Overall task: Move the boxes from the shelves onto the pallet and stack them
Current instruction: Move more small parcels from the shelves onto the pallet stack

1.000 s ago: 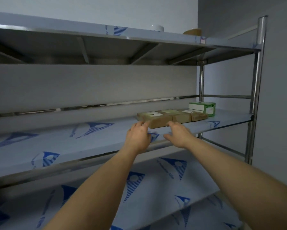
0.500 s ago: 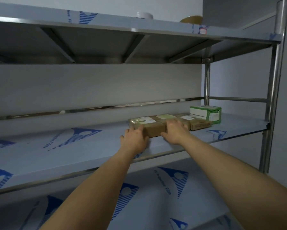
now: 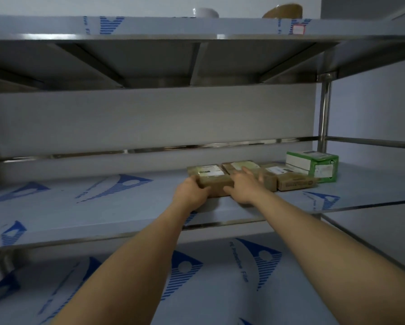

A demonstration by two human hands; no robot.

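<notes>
Three flat brown cardboard boxes lie side by side on the middle shelf (image 3: 103,207), with a green and white box (image 3: 314,165) at their right end. My left hand (image 3: 192,192) grips the left front corner of the leftmost brown box (image 3: 210,178). My right hand (image 3: 242,186) lies over the seam between that box and the second brown box (image 3: 241,165), its fingers stretched forward along the top and blurred. The third brown box (image 3: 292,180) sits untouched beside the green one. No pallet is in view.
The steel rack has a top shelf (image 3: 196,26) carrying a white bowl (image 3: 206,12) and a tan object (image 3: 283,10). A lower shelf (image 3: 220,277) runs below my arms. Steel posts (image 3: 323,118) and rails close the right end.
The view has come closer to the shelf. My left hand has closed around the left box's front corner and my right hand has reached further forward over the box tops.
</notes>
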